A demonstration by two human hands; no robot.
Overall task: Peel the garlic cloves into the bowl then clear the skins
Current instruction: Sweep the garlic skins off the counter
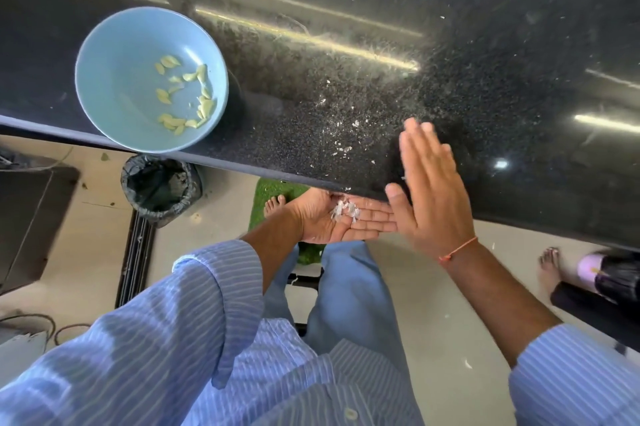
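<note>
- Closest in, the striped blue sleeves (166,332) and pale blue trousers (349,297) fill the bottom of the view, with bare feet on a green mat (273,190) below the counter edge.
- The left hand (332,217) is cupped palm up just under the counter lip, fingers relaxed and apart, and a small heap of white garlic skins (344,211) sits in the palm.
- The right hand (429,190) is flat, fingers straight and together, edge-on at the counter edge and touching the left hand's fingertips (a thin orange thread (459,248) is tied at the wrist). It holds nothing.
- On the floor to the left stands a bin (161,188) with a black liner.
- Up on the black speckled counter (485,79), a scatter of loose skin flakes (343,148) lies just left of the right hand.
- Further left, a light blue bowl (114,79) sits right at the counter's near edge, and the peeled cloves (187,103) lie in it, mostly along its right side.
- At the right, a second person's bare foot (550,263) shows on the floor.
</note>
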